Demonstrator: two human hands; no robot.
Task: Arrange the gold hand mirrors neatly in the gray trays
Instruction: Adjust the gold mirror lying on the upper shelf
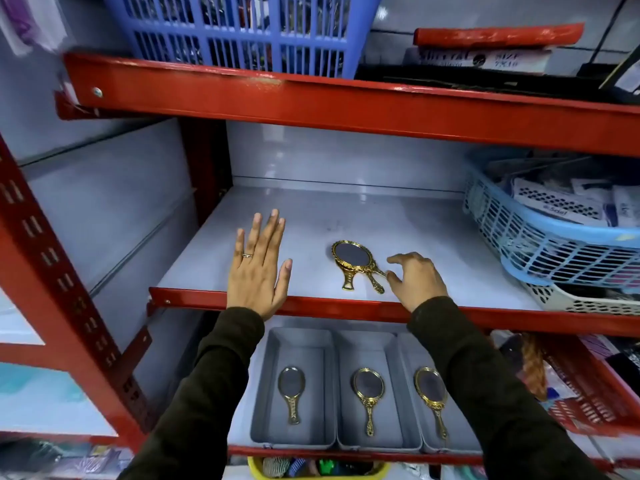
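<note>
Two gold hand mirrors lie stacked on the middle shelf, handles toward me. My right hand hovers just right of them, fingers curled and apart, fingertips touching or nearly touching the upper mirror's handle. My left hand lies flat and open on the shelf to the left, a ring on one finger. On the shelf below stand three gray trays side by side: left tray, middle tray and right tray. Each holds one gold mirror. My right arm covers part of the right tray.
A light blue basket full of packets sits on a white basket at the shelf's right. A dark blue basket stands on the top shelf. The red front rail edges the middle shelf. A yellow bin sits below the trays.
</note>
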